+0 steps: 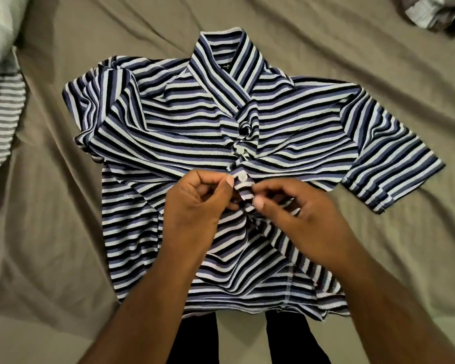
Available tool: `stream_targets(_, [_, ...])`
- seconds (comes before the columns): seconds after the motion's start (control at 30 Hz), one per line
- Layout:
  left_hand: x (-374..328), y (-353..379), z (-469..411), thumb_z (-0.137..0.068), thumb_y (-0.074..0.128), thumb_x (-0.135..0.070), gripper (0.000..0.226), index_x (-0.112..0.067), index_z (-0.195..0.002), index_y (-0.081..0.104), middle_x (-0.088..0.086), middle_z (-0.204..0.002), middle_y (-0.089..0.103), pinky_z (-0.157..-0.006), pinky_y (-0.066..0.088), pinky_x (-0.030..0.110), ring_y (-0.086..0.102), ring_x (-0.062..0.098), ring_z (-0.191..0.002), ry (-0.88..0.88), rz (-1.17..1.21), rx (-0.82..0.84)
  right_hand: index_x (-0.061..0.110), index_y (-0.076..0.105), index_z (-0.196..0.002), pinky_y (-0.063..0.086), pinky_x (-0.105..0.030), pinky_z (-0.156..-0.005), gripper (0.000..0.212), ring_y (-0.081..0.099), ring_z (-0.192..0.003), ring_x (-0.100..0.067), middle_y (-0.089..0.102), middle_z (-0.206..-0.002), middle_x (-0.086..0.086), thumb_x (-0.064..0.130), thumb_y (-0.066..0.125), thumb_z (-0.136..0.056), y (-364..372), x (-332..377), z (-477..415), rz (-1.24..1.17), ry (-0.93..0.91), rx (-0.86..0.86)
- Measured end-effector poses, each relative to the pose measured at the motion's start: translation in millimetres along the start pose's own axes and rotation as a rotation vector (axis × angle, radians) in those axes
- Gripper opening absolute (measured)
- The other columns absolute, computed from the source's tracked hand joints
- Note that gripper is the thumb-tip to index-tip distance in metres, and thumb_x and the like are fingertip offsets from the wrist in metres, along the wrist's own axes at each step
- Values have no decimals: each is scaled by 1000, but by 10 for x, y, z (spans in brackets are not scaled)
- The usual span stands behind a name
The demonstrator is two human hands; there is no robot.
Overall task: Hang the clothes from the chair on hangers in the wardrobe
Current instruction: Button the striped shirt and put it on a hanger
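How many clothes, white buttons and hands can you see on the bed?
Clothes: 3, the blue striped shirt, a grey striped piece at the left edge, a crumpled piece at the top right.
White buttons showing: 2, the upper button and the lower button.
Hands: 2, the left hand and the right hand.
White thing, top left: cannot tell.
Total: 7.

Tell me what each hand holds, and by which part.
The left hand and right hand both pinch the striped shirt at its button placket, by the lowest button.
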State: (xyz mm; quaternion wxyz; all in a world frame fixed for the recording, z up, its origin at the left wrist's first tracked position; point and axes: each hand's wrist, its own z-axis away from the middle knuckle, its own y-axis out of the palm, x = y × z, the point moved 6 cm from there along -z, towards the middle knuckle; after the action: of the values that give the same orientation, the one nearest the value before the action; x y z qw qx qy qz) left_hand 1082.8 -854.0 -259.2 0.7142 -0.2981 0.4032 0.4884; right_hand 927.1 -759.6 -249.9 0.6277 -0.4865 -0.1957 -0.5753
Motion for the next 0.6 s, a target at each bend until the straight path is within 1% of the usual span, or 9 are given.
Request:
stream_targets(0.07, [5,2,-41,-94,69,-12,4,-11,-90,70,6,-77,75,-65,59,27,69,18,-65,6,-14,-18,46,66,-120,45,-19,-87,39,56,-105,4,65,-105,29,57,69,-83,29,-63,24,226,-74,100])
stream_targets(0.1, [7,10,-54,-94,69,-14,4,-11,-91,70,6,-77,75,-65,59,28,69,17,-65,4,-25,-23,48,66,-117,46,-20,-87,37,56,-104,3,66,-103,29,57,70,-82,38,-90,40,251,-84,100])
stream_targets(0.2, [35,7,-91,-94,69,-15,6,-10,-93,69,6,-78,75,-67,59,32,71,18,-69,-7,-38,-60,37,73,-98,48,-14,-76,11,64,-92,-3,69,-91,17,40,74,-88,-3,-139,66,91,-53,-14])
stream_targets(0.27, [47,14,-114,-95,67,-16,6,-9,-96,67,6,-81,76,-66,57,29,74,18,-75,-7,-41,-64,29,73,-95,48,-14,-75,7,64,-89,-6,69,-91,12,35,71,-91,-50,-151,83,44,-67,-71])
stream_targets(0.33, [51,20,-140,-96,66,-17,6,-11,-98,66,4,-81,76,-63,55,28,76,18,-78,4,-74,-60,28,69,-93,48,-16,-73,6,63,-85,-7,67,-89,8,32,66,-96,-73,-177,87,-10,-51,-82])
stream_targets(0.43, [26,40,-188,-97,65,-20,3,-18,-97,65,2,-79,75,-59,52,27,74,18,-74,38,-165,-56,27,68,-94,51,-28,-71,10,61,-73,-13,69,-82,4,31,61,-99,-63,-207,75,-145,32,-58])
stream_targets(0.47, [19,43,-207,-97,65,-22,4,-19,-98,65,1,-80,75,-61,51,25,74,16,-75,42,-190,-50,29,69,-96,53,-30,-73,11,62,-74,-12,70,-84,6,32,60,-100,-63,-211,68,-162,50,-64])
stream_targets(0.53, [10,51,-231,-98,64,-27,8,-20,-103,64,-2,-88,75,-67,54,22,74,10,-82,33,-217,-19,34,71,-102,56,-33,-88,13,68,-90,-7,74,-96,12,31,58,-102,-74,-229,52,-210,80,-93])
stream_targets(0.6, [17,57,-195,-96,66,-32,16,-25,-109,62,-7,-96,75,-79,57,24,72,4,-91,52,-273,18,35,72,-110,52,-37,-100,19,67,-105,-2,75,-107,16,26,57,-103,-74,-242,45,-300,112,-98])
